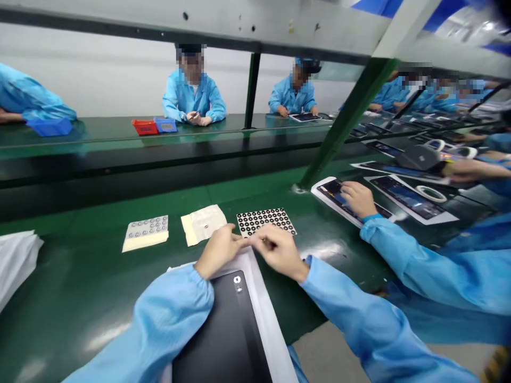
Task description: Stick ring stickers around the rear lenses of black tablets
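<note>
black tablet [225,332] (camera side up) near left hand [221,249]

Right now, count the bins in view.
3: a blue bin far left, a red bin right of it, and another blue bin beside the red. Others may be hidden.

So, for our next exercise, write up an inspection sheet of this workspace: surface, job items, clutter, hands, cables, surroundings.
Surface: green tabletop, glossy, with light reflections.
Job items: dark device, partly out of frame, on white sheet; black-ring sheet just beyond the hands.
Clutter: pale sheet and cream paper farther left; white wrapping at far left.
Hands: left hand and right hand meet near the fingertips; anything held is unclear.
Cables: none clearly made out.
Surroundings: co-worker in blue opposite; red bin on the far bench; another person's hand at right.
</note>
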A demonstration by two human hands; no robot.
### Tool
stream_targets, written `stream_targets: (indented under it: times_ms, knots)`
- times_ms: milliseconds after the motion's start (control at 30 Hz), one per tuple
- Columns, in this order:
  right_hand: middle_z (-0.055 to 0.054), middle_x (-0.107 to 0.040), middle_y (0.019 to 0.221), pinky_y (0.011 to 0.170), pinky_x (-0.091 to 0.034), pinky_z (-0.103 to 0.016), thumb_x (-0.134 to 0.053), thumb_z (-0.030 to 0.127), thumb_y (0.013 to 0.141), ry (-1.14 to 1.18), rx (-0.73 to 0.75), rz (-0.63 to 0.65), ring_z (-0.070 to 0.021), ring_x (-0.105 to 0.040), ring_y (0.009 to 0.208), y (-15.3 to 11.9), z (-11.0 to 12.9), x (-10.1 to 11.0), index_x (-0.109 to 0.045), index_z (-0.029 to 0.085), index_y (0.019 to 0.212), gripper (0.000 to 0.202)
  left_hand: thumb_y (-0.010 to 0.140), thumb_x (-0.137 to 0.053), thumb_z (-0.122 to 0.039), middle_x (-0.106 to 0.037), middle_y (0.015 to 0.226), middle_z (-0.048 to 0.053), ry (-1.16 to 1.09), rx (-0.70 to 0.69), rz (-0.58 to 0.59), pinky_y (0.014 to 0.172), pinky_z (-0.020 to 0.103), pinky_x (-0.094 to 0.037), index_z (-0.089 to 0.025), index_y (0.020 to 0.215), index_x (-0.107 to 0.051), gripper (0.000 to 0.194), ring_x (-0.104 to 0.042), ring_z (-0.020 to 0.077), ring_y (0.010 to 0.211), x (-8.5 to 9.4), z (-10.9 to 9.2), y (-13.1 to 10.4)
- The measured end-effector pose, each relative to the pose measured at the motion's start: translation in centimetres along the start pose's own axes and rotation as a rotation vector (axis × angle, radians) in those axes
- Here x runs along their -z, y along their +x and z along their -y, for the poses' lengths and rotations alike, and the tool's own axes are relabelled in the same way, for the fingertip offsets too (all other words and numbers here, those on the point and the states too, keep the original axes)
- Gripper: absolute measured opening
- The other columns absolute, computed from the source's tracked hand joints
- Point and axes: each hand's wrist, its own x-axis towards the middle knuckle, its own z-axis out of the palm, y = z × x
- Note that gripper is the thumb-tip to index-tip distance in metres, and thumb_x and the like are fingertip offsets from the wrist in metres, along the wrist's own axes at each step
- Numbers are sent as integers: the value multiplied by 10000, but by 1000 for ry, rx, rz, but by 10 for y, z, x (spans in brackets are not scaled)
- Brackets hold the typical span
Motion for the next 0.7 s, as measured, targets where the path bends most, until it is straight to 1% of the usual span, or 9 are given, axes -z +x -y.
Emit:
stream_targets:
  times_ms: [67, 133, 233, 333, 433, 533, 633, 667, 700]
  knots:
    - [-25, -728, 843, 620, -498, -245, -608, 241, 996, 19, 263, 152, -135, -660, 709, -28, 20, 2, -733, 206, 894, 165, 721, -853, -220, -791, 839, 73, 94, -55, -63, 823, 328, -541, -173, 1031, -709, 345, -741, 306, 964, 23, -3, -24]
    - [-21, -734, 877, 565, -466, -240, -608, 195, 1004, -61, 409, 186, -113, -652, 670, -50, 33, 2, -734, 199, 1008, 127, 848, -744, -284, -777, 844, 45, 248, -115, -74, 794, 325, -518, -213, 1072, -712, 237, -732, 281, 907, 40, 2, -56]
    - [-12, -718, 889, 495, -409, -243, -585, 203, 1025, -161, 450, 200, -84, -591, 575, -64, 40, 2, -709, 189, 1082, 138, 947, -633, -374, -733, 808, 11, 547, -241, -3, 692, 307, -508, -255, 1092, -705, 201, -701, 231, 750, 51, 26, -102]
    - [-31, -712, 926, 474, -394, -248, -558, 220, 1044, -237, 483, 236, -80, -584, 558, -65, 44, 2, -675, 161, 1135, 159, 920, -682, -373, -702, 888, 28, 621, -373, -30, 699, 316, -534, -265, 1199, -678, 299, -681, 227, 782, 47, 54, -129]
    - [-63, -716, 929, 508, -441, -268, -529, 213, 1052, -347, 491, 263, -127, -659, 649, -67, 55, -1, -646, 127, 1172, 188, 914, -700, -358, -683, 890, 36, 611, -436, -83, 708, 336, -551, -268, 1236, -670, 336, -669, 234, 796, 39, 65, -138]
    - [-93, -704, 905, 481, -454, -298, -417, 165, 1058, -442, 451, 331, -165, -674, 653, -71, 68, -3, -628, 92, 1191, 261, 916, -696, -343, -689, 858, 31, 549, -405, -60, 686, 321, -557, -262, 1202, -690, 298, -671, 220, 765, 41, 58, -135]
    - [-90, -687, 909, 426, -422, -312, -405, 161, 1046, -406, 414, 411, -164, -652, 599, -69, 73, 2, -636, 116, 1191, 276, 966, -623, -339, -727, 849, 15, 483, -312, 18, 658, 271, -552, -263, 1092, -727, 180, -684, 184, 733, 68, 51, -118]
    - [-76, -682, 911, 418, -411, -307, -445, 181, 1042, -360, 401, 445, -154, -639, 581, -65, 72, 5, -650, 147, 1178, 248, 994, -572, -336, -742, 877, 17, 528, -301, -26, 690, 267, -557, -260, 1056, -733, 189, -696, 181, 768, 83, 53, -108]
    - [-57, -677, 906, 416, -405, -296, -495, 205, 1035, -299, 381, 490, -139, -622, 563, -59, 70, 8, -671, 186, 1146, 210, 1019, -513, -331, -753, 935, 33, 605, -300, -115, 753, 281, -562, -252, 1036, -737, 238, -705, 192, 838, 99, 56, -98]
